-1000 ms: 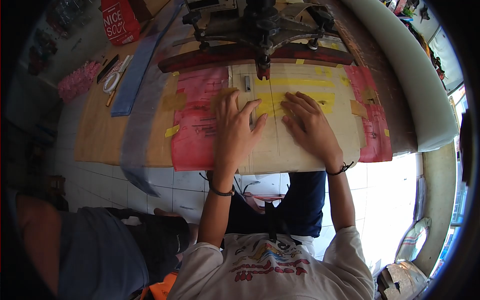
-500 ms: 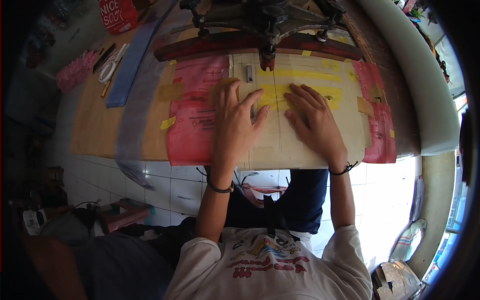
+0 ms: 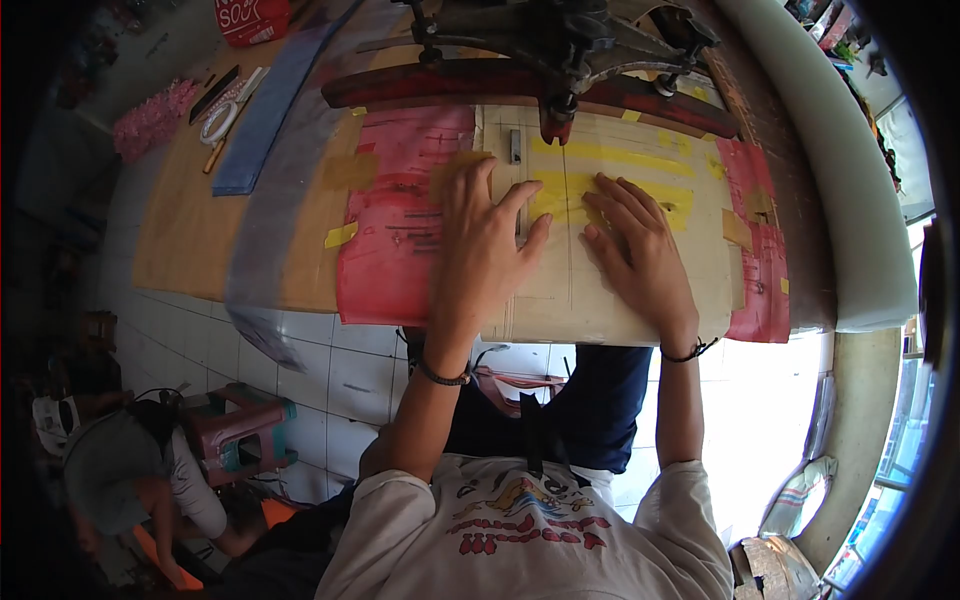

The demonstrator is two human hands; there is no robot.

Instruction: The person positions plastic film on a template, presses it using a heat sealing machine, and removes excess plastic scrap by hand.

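Observation:
Both hands lie on a beige board (image 3: 620,290) at the table's front edge. My left hand (image 3: 485,240) rests on its left part, fingers apart, next to a red sheet (image 3: 400,230). My right hand (image 3: 645,250) lies palm down on the right part, fingers spread over yellow tape (image 3: 560,190). Neither hand holds anything that shows. A small grey metal piece (image 3: 515,147) sits beyond my left fingertips. Past the hands, a dark metal clamp frame (image 3: 560,50) with a long red bar (image 3: 440,85) spans the board.
A white tape roll (image 3: 219,122), a blue strip (image 3: 265,125) and a red bag (image 3: 252,20) lie on the table at left. A thick pale roll (image 3: 850,180) runs along the right. Another person (image 3: 120,470) bends near a stool (image 3: 235,430) at lower left.
My hands stay on the board in much the same pose. The view has shifted slightly. At lower left, the nearby person's large dark shape has left, and the stool and a bending person show more fully.

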